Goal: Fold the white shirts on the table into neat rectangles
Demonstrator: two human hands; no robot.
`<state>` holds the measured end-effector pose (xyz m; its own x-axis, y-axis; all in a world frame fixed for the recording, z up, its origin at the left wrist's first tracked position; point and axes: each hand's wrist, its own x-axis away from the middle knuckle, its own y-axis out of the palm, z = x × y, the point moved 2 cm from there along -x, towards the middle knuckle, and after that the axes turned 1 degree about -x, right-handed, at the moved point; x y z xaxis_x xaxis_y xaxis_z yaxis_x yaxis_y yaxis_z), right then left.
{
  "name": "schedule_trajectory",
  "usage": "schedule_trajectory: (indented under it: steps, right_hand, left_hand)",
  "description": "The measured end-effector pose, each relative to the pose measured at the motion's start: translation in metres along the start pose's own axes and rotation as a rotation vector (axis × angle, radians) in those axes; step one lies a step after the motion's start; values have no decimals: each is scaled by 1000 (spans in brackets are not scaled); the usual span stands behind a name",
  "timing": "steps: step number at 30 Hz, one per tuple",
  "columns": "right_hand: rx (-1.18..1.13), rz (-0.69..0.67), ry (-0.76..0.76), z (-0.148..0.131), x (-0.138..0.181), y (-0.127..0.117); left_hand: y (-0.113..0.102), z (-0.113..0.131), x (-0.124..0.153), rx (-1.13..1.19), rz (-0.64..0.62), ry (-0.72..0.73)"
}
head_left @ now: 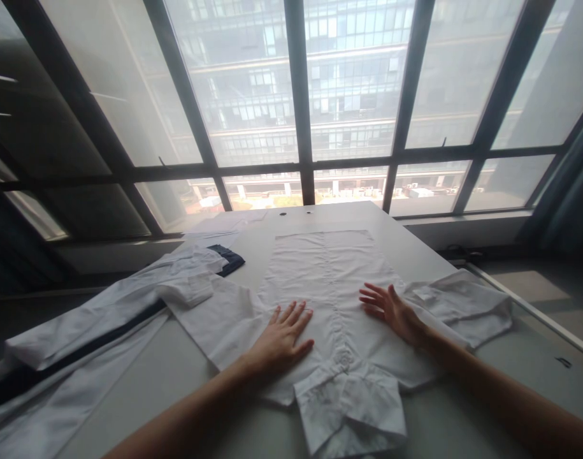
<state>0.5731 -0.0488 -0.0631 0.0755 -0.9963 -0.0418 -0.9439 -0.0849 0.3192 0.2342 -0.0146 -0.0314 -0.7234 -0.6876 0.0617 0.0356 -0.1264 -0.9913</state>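
A shirt (310, 274) lies spread on the bench (339, 218). The left hand (282, 338) rests splayed upon it; the right hand (394, 312), tilted, grasps nothing. The shirt seems light, soft and easily creased, best held at its far corners (366, 236).

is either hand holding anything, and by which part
Nothing is held: the left hand lies open, palm down, on the white garment; the right hand is open too.
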Motion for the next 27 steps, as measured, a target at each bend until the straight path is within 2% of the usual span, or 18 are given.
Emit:
schedule_trajectory:
  steps: [3, 5, 6, 8, 10, 12, 13, 16, 20, 22, 24, 27]
  right_hand:
    - [54, 266, -92, -8, -9, -28]
    - [75, 304, -130, -13, -7, -32]
    - [75, 257, -139, -15, -5, -29]
    - [57, 67, -112, -17, 2, -17]
    - [21, -121, -11, -16, 9, -2]
    - [-1, -216, 97, -13, 13, 8]
    - [-8, -219, 128, -11, 13, 9]
    - [-40, -74, 126, -8, 5, 2]
    - [-35, 294, -15, -8, -9, -22]
    - [19, 425, -90, -10, -12, -28]
    - [115, 460, -143, -12, -11, -27]
    - [219, 375, -181, -15, -6, -15]
  left_hand:
    - [1, -1, -1, 9, 14, 6]
    - [1, -1, -1, 15, 20, 8]
    - [1, -1, -1, 16, 22, 9]
    - [1, -1, 0, 20, 25, 9]
    - [1, -1, 0, 24, 33, 13]
    - [2, -1, 0, 25, 44, 15]
    - [3, -1, 0, 25, 47, 16]
    - [3, -1, 0, 24, 50, 15]
    - [1, -1, 0, 21, 34, 9]
    - [1, -1, 0, 18, 29, 6]
    - [1, -1, 0, 17, 28, 5]
    - [1, -1, -1, 26, 21, 4]
